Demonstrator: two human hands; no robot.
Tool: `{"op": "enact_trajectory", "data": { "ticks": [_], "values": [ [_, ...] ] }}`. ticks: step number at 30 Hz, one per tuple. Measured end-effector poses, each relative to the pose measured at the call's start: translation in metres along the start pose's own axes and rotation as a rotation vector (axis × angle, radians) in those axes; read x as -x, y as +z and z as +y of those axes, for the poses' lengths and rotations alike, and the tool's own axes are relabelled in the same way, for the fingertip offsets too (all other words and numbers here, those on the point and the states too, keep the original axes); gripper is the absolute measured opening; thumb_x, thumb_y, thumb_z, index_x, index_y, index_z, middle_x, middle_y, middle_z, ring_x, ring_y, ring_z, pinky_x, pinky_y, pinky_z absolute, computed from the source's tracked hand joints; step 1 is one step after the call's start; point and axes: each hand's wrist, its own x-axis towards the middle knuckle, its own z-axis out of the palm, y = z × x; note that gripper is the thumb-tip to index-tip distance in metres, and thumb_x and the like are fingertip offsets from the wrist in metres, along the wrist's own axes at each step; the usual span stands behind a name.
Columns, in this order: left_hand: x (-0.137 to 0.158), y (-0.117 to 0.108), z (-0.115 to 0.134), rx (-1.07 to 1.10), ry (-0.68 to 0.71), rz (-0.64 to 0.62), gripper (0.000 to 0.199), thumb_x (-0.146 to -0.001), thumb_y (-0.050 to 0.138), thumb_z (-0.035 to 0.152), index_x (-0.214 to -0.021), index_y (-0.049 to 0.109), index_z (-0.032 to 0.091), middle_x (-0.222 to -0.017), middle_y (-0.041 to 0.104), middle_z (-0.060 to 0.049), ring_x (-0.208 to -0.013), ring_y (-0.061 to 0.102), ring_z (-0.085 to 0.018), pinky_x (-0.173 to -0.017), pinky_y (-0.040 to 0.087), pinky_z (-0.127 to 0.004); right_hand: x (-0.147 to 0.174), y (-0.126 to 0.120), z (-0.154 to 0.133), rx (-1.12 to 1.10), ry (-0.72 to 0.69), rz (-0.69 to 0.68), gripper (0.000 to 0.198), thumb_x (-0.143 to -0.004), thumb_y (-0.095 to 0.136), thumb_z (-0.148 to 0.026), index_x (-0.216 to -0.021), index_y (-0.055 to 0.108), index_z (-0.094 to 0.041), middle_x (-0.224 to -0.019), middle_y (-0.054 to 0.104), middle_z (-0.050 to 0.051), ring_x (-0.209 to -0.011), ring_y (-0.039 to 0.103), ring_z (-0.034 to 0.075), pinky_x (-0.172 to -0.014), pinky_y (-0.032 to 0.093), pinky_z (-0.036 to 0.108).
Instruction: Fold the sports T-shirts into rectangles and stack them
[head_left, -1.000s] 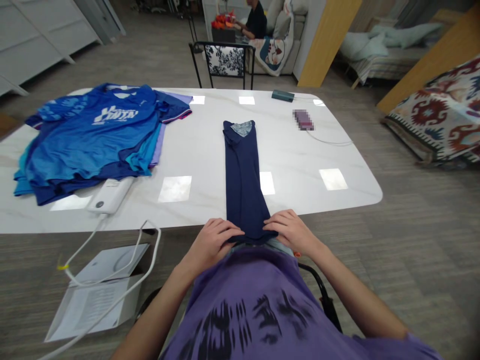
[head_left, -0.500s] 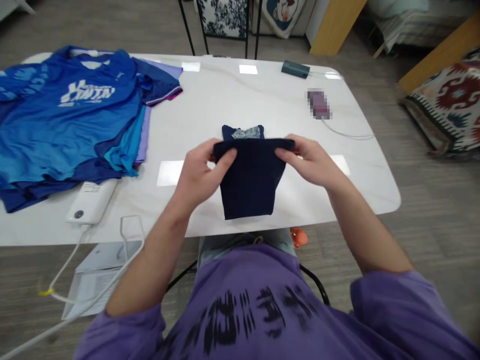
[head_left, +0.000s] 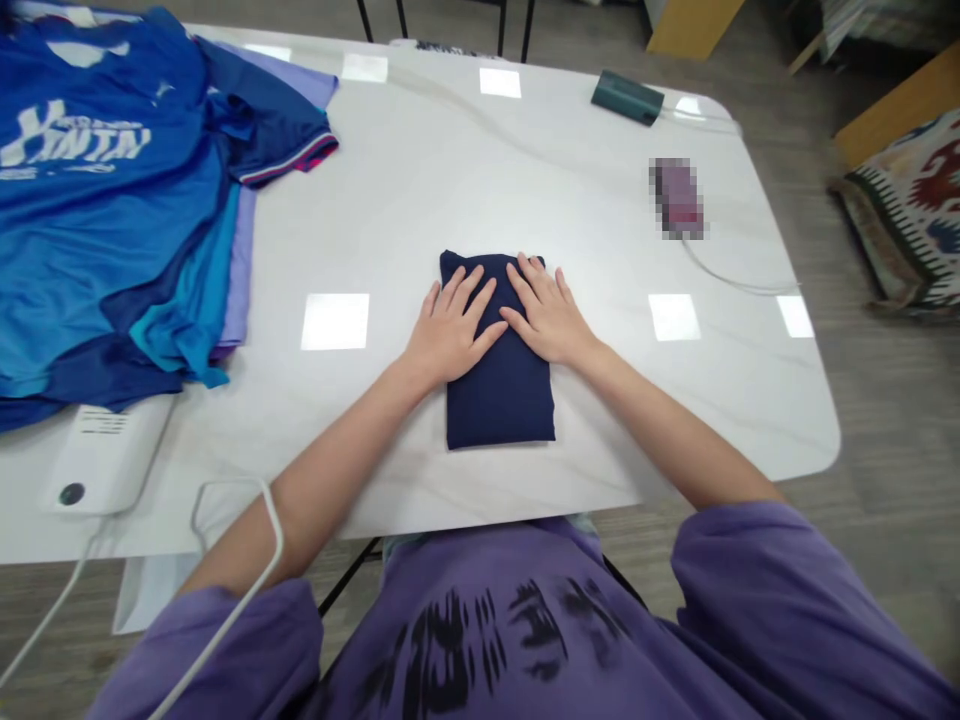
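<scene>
A dark navy garment (head_left: pixel 500 405), folded into a small rectangle, lies flat on the white table in front of me. My left hand (head_left: pixel 455 335) rests on its upper left part, palm down with the fingers spread. On the upper right part lies my right hand (head_left: pixel 550 318), also flat with fingers apart. The two thumbs almost meet near the middle of the cloth. Which kind of garment it is cannot be made out from the folded bundle.
Several blue shirts (head_left: pixel 112 240) are heaped at the left, partly over a white device (head_left: pixel 112 460) with a cable. A dark green cylinder-like object (head_left: pixel 628 97) and a blurred-out phone-like item (head_left: pixel 679 198) lie at the right on the white table (head_left: pixel 405 200).
Both hands have let go of the garment's upper edge and now press flat on it. The flap has come down over the patterned patch. The camera view has shifted.
</scene>
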Motion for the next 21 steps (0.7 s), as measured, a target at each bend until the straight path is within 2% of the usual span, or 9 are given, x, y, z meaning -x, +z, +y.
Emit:
{"op": "enact_trajectory", "data": {
  "ticks": [3, 5, 7, 8, 10, 13, 17, 19, 21],
  "values": [
    [0.009, -0.004, 0.013, -0.054, -0.01, 0.094, 0.07, -0.118, 0.047, 0.053, -0.179, 0.044, 0.019, -0.19, 0.035, -0.019, -0.179, 0.027, -0.04, -0.147, 0.011, -0.067, 0.003, 0.0, -0.003, 0.014, 0.042, 0.035, 0.086, -0.118, 0.035, -0.074, -0.186, 0.033, -0.022, -0.193, 0.027, 0.014, -0.181, 0.021, 0.038, -0.147, 0.01, 0.068],
    [0.024, -0.014, 0.033, -0.065, 0.004, 0.142, 0.061, -0.117, 0.051, 0.05, -0.168, 0.055, 0.017, -0.178, 0.05, -0.022, -0.169, 0.044, -0.042, -0.14, 0.028, -0.067, 0.003, -0.007, -0.001, 0.022, 0.166, 0.113, 0.083, -0.119, 0.035, -0.072, -0.181, 0.04, -0.018, -0.187, 0.038, 0.02, -0.175, 0.033, 0.04, -0.144, 0.022, 0.069],
    [0.05, -0.025, 0.058, -0.039, 0.075, 0.101, 0.048, -0.114, 0.059, 0.048, -0.151, 0.066, 0.018, -0.156, 0.066, -0.022, -0.145, 0.063, -0.04, -0.121, 0.05, -0.059, 0.005, -0.017, 0.002, 0.024, 0.323, 0.167, 0.077, -0.12, 0.036, -0.07, -0.171, 0.052, -0.015, -0.174, 0.054, 0.025, -0.163, 0.049, 0.043, -0.136, 0.035, 0.068],
    [0.066, -0.028, 0.069, -0.022, 0.135, 0.05, 0.042, -0.112, 0.063, 0.047, -0.142, 0.07, 0.018, -0.144, 0.071, -0.02, -0.132, 0.069, -0.038, -0.11, 0.055, -0.054, 0.006, -0.022, 0.003, 0.019, 0.382, 0.164, 0.072, -0.119, 0.039, -0.07, -0.162, 0.059, -0.015, -0.165, 0.062, 0.025, -0.154, 0.057, 0.043, -0.131, 0.041, 0.067],
    [0.099, -0.028, 0.085, -0.024, 0.237, -0.036, 0.034, -0.108, 0.068, 0.043, -0.132, 0.073, 0.02, -0.131, 0.075, -0.017, -0.116, 0.072, -0.036, -0.097, 0.057, -0.051, 0.008, -0.029, 0.006, -0.01, 0.434, 0.094, 0.062, -0.117, 0.049, -0.071, -0.144, 0.069, -0.018, -0.149, 0.072, 0.021, -0.138, 0.068, 0.04, -0.123, 0.051, 0.06],
    [0.13, -0.016, 0.086, -0.077, 0.266, -0.03, 0.028, -0.107, 0.066, 0.032, -0.133, 0.075, 0.026, -0.127, 0.078, -0.014, -0.112, 0.073, -0.037, -0.094, 0.057, -0.052, 0.007, -0.031, 0.007, -0.073, 0.399, -0.018, 0.049, -0.11, 0.065, -0.071, -0.125, 0.072, -0.025, -0.14, 0.078, 0.012, -0.126, 0.071, 0.034, -0.11, 0.059, 0.048],
    [0.127, 0.003, 0.084, -0.125, 0.282, 0.016, 0.029, -0.107, 0.063, 0.028, -0.13, 0.08, 0.032, -0.12, 0.082, -0.01, -0.107, 0.076, -0.039, -0.092, 0.058, -0.056, 0.007, -0.028, 0.007, -0.111, 0.356, -0.009, 0.036, -0.113, 0.063, -0.059, -0.131, 0.064, -0.028, -0.139, 0.079, 0.001, -0.118, 0.069, 0.025, -0.103, 0.06, 0.04],
    [0.116, 0.01, 0.097, -0.122, 0.334, 0.01, 0.027, -0.107, 0.063, 0.028, -0.126, 0.082, 0.031, -0.115, 0.082, -0.01, -0.1, 0.076, -0.037, -0.089, 0.058, -0.054, 0.017, -0.032, 0.013, -0.113, 0.334, 0.013, 0.032, -0.117, 0.057, -0.051, -0.138, 0.06, -0.027, -0.139, 0.078, -0.002, -0.114, 0.069, 0.02, -0.099, 0.059, 0.035],
    [0.102, 0.018, 0.123, -0.11, 0.407, -0.015, 0.025, -0.109, 0.062, 0.027, -0.123, 0.082, 0.029, -0.113, 0.082, -0.009, -0.098, 0.076, -0.035, -0.086, 0.057, -0.052, 0.037, -0.043, 0.029, -0.113, 0.317, 0.03, 0.032, -0.116, 0.056, -0.046, -0.142, 0.059, -0.027, -0.14, 0.078, -0.002, -0.113, 0.068, 0.018, -0.097, 0.057, 0.03]
  ]
}}
